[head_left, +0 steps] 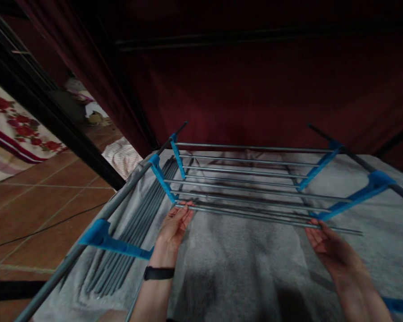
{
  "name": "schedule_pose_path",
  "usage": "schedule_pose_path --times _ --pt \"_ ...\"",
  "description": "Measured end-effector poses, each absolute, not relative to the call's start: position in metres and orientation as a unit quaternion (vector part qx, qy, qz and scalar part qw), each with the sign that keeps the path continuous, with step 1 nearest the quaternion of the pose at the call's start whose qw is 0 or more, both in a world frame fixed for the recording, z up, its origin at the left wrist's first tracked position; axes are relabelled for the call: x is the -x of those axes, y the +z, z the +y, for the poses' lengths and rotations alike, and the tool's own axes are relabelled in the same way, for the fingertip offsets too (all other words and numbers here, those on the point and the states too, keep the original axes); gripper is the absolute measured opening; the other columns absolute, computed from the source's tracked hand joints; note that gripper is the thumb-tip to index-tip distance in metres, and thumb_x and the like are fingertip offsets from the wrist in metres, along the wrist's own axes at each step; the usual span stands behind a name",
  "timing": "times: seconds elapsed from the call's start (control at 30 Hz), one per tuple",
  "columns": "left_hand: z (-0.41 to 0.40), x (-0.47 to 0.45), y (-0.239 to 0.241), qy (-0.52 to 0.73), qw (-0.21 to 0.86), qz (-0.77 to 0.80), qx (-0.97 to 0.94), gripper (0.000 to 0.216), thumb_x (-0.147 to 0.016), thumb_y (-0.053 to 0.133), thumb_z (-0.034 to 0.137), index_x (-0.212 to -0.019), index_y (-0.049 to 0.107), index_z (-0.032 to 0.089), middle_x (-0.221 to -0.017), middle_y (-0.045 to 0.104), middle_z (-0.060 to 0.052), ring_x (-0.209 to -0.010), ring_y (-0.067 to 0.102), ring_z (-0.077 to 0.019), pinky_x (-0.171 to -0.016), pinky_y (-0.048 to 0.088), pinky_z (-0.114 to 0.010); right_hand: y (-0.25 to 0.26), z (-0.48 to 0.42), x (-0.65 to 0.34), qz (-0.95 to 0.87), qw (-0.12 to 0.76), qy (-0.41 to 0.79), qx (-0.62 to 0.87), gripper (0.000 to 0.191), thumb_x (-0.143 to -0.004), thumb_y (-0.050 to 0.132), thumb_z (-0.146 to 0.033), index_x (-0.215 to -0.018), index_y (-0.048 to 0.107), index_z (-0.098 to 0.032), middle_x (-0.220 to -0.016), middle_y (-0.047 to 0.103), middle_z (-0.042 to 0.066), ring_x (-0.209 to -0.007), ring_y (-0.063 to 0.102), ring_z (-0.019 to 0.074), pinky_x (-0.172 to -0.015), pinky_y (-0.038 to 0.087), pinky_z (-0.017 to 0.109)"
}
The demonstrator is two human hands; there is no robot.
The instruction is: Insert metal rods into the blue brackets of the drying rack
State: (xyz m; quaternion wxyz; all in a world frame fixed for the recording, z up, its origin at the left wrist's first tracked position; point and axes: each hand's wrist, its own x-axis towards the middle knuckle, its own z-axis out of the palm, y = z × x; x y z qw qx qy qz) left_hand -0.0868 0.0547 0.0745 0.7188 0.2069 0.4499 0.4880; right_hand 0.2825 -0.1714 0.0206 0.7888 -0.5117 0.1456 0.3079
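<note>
A grey metal drying rack with blue plastic brackets stands before me, a grey cloth draped under its rods. My left hand, with a black band on the wrist, reaches palm up to the nearest loose grey rod, fingertips touching its left end. My right hand touches the same rod near its right end, beside a blue bracket. Both hands have fingers stretched along the rod, not wrapped round it.
Dark red curtain hangs behind the rack. Brown tiled floor lies at left, crossed by a thin cable. A floral fabric sits at far left, a striped cloth near the curtain's foot. A dark bar slants across.
</note>
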Motion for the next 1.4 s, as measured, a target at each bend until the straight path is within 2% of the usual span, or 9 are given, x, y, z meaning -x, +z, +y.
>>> schedule_pose_path --times 0.3,0.6,0.93,1.27,1.4 --pt "0.049 0.074 0.071 0.468 0.750 0.444 -0.149 0.020 -0.089 0.063 -0.005 -0.080 0.070 0.011 -0.087 0.080 -0.010 -0.075 0.077 -0.0149 -0.076 0.064 -0.024 0.018 -0.166 -0.276 0.135 0.784 0.316 0.516 0.028 -0.081 0.058 -0.003 -0.084 0.073 -0.027 -0.088 0.071 0.001 -0.073 0.073 0.0123 -0.068 0.065 0.018" --pt "0.044 0.060 0.063 0.454 0.770 0.429 -0.130 0.017 -0.085 0.069 -0.005 -0.083 0.070 0.012 -0.092 0.080 -0.011 -0.081 0.079 -0.0173 -0.081 0.065 -0.028 0.036 -0.158 -0.264 0.170 0.773 0.303 0.531 0.029 -0.093 0.053 -0.008 -0.076 0.069 -0.026 -0.080 0.067 -0.001 -0.065 0.070 0.0096 -0.060 0.063 0.017" --pt "0.039 0.051 0.055 0.439 0.783 0.416 -0.146 0.015 -0.087 0.068 0.000 -0.082 0.066 0.014 -0.081 0.077 -0.010 -0.072 0.075 -0.0173 -0.076 0.063 -0.031 0.029 -0.152 -0.252 0.147 0.809 0.291 0.489 0.018 -0.091 0.058 -0.009 -0.081 0.065 -0.022 -0.078 0.069 -0.005 -0.068 0.070 0.0066 -0.065 0.062 0.019" --pt "0.042 0.053 0.065 0.493 0.764 0.396 -0.129 0.017 -0.087 0.071 0.003 -0.085 0.061 0.017 -0.078 0.075 -0.006 -0.068 0.073 -0.0150 -0.066 0.060 -0.025 0.056 -0.124 -0.220 0.127 0.841 0.245 0.465 0.019 -0.085 0.056 -0.004 -0.075 0.056 -0.021 -0.061 0.061 -0.009 -0.046 0.058 0.0034 -0.056 0.054 0.012" --pt "0.037 0.058 0.068 0.511 0.750 0.397 -0.134 0.018 -0.090 0.064 0.002 -0.083 0.058 0.018 -0.074 0.074 -0.004 -0.065 0.073 -0.0141 -0.065 0.060 -0.023 0.051 -0.124 -0.212 0.074 0.864 0.244 0.434 0.013 -0.084 0.064 -0.009 -0.081 0.061 -0.021 -0.067 0.068 -0.008 -0.054 0.065 0.0050 -0.063 0.059 0.014"
